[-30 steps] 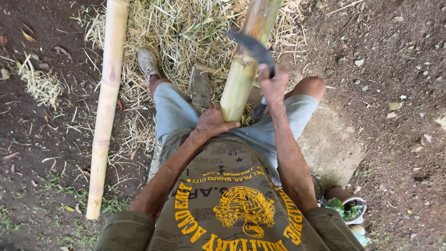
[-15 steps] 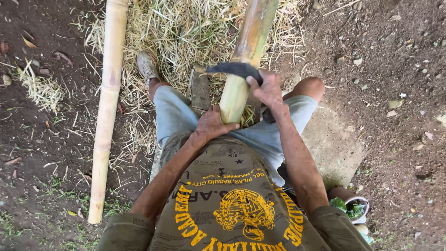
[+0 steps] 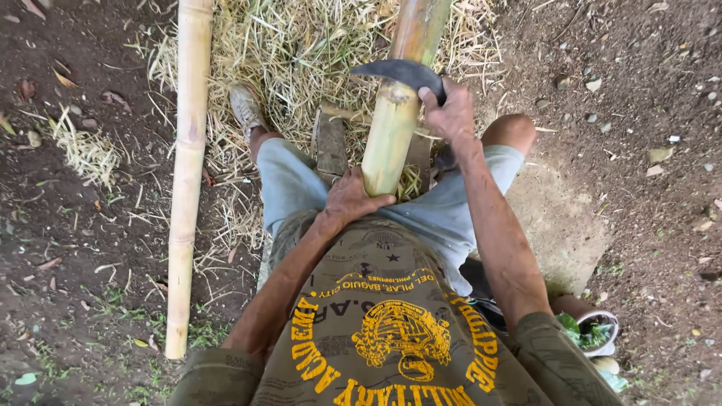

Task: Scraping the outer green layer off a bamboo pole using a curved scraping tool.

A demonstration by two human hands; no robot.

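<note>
Two bamboo poles were in front of us. We held the green bamboo pole (image 3: 397,113) between our knees; it ran from our lap up toward 12 o'clock. Our left hand (image 3: 352,199) was closed around its near end, we think in order to keep it from turning or sliding. Our right hand (image 3: 451,113) was closed around the handle of a curved dark blade (image 3: 395,71). The blade lay across the pole at one of its rings, with the point toward 9 o'clock, so the edge could bite the skin of the bamboo.

Under the pole we saw a short wooden block (image 3: 331,139), perhaps a support for it, and a bed of dry straw and shavings (image 3: 293,53). The second, pale bamboo pole (image 3: 188,173) lay on the earth at 9 o'clock, well apart from our hands and not touched. At 4 o'clock, beside our hip, stood a small pot with green leaves (image 3: 590,331). We sat on a flat grey stone (image 3: 560,233), which kept us above the soil.
</note>
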